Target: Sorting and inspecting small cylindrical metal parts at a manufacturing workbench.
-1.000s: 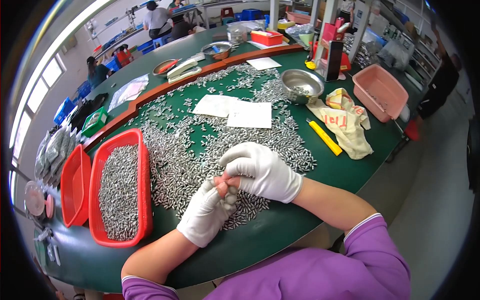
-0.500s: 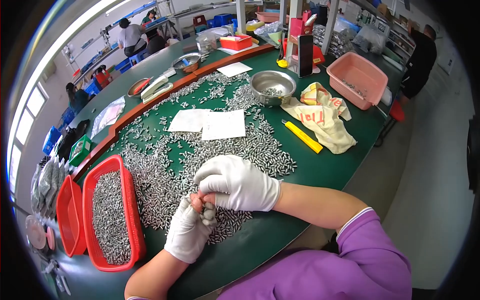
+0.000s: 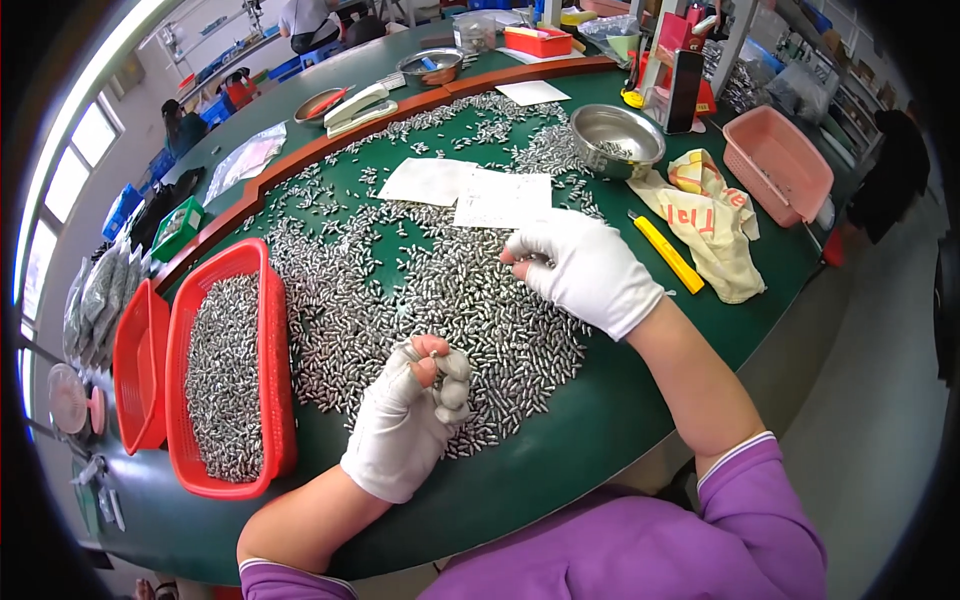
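Curling its fingers toward the thumb, our left hand (image 3: 410,425) sits low in the centre of the frame, over the near edge of the pieces (image 3: 480,310); the folded fingers hide whatever they may grip, so we cannot tell. Our right hand (image 3: 590,270), well apart from it, is right of centre above the heap, fingertips drawn together; whether they pinch anything is too small to see. Some fingertips are bare beyond the gloves (image 3: 385,455), probably for a finer feel.

The pieces lie loose across the middle of the tabletop (image 3: 570,440), presumably spread so that we can reach single ones. At left stands a red basket (image 3: 282,390) heaped with more, perhaps for bulk; a slimmer tub (image 3: 140,370) is just beside it. Papers (image 3: 505,198) cover part of the heap's far side. At right, a cutter (image 3: 667,254), cloth (image 3: 715,245) and bowl (image 3: 618,125) would crowd a wide sweep. Beyond, a pink basket (image 3: 768,150) holds a few pieces, and a brown rail (image 3: 400,112) crosses the upper frame, likely stopping strays.
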Tool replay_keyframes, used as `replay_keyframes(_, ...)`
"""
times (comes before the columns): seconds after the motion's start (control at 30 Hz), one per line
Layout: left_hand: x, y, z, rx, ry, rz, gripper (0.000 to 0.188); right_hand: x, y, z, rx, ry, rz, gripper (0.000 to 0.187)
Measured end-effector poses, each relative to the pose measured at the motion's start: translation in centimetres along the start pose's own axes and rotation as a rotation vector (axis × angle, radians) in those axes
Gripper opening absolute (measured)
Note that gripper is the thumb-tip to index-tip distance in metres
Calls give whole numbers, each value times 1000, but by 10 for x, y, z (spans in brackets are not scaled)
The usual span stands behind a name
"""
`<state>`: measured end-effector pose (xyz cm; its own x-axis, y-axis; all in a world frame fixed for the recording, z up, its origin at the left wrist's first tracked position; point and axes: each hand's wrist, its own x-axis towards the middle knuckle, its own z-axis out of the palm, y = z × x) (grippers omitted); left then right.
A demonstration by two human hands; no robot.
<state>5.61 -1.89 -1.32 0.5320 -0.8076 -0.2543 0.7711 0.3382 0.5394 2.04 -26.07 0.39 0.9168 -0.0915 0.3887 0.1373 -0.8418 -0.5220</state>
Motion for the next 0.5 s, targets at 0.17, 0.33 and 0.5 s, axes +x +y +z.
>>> replay_keyframes(0.17, 2, -2, -5, 16, 2, -26, 25, -6, 0, 9, -11, -211, -103, 15)
replay_keyframes(0.33, -2, -4, -2, 49, -13, -68, 21, -13, -19, 19, -162, -281, -119, 16)
replay_keyframes(0.5, -1, -6, -1, 88, 27, -81, 17, -12, -23, 23, -182, -261, -57, 13)
